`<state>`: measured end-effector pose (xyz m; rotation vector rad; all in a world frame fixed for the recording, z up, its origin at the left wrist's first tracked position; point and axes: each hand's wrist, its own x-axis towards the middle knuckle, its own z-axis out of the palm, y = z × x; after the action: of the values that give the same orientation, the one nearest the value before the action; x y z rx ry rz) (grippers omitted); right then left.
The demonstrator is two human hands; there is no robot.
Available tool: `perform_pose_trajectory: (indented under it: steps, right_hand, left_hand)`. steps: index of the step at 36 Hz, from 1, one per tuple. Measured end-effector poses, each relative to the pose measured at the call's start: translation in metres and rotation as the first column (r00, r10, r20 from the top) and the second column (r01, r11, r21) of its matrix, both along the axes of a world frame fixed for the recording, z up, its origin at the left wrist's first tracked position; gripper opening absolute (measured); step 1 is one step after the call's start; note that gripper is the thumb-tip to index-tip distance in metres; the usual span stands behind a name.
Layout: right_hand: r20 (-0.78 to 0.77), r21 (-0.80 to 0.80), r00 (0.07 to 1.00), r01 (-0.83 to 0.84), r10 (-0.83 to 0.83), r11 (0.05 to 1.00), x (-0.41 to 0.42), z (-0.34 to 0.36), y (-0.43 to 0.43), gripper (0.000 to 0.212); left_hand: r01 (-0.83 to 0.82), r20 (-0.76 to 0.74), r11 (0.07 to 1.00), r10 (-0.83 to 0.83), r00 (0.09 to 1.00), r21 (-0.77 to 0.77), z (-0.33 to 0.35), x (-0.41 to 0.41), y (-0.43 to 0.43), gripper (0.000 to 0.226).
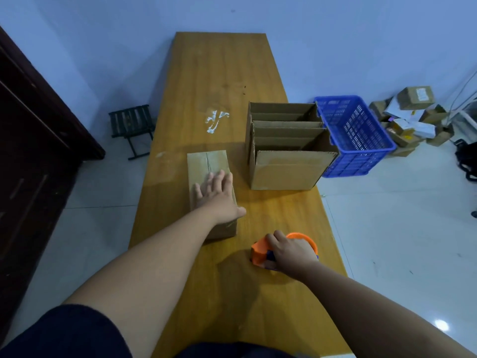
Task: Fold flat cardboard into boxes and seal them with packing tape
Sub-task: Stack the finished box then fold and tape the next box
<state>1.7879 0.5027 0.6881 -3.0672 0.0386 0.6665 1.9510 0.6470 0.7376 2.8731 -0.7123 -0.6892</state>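
Along the long wooden worktop [224, 73], open boxes [289, 171] stand near its right edge, probably parked clear of the work. Nearer, a closed box [206, 164] lies under the left hand [219, 197], fingers spread flat on top, likely steadying it for sealing. Just beside it, the right hand [291, 251] grips the orange tape dispenser [258, 251].
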Motion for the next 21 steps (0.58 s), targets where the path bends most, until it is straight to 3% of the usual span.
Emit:
perform_pose_trajectory:
  steps: [10,21]
  right_hand:
    - [-0.009,0.037,0.988,-0.156,0.157,0.987,-0.056,-0.003,0.000,0.073]
    - [0.040,0.051,0.995,-0.093,0.091,0.994,-0.080,-0.010,0.016,0.064]
  left_hand:
    - [-0.008,0.003,1.000,0.008,1.000,0.028,-0.003,-0.017,0.010,0.107]
    - [-0.013,0.054,1.000,0.011,0.998,0.028,-0.008,-0.052,0.023,0.100]
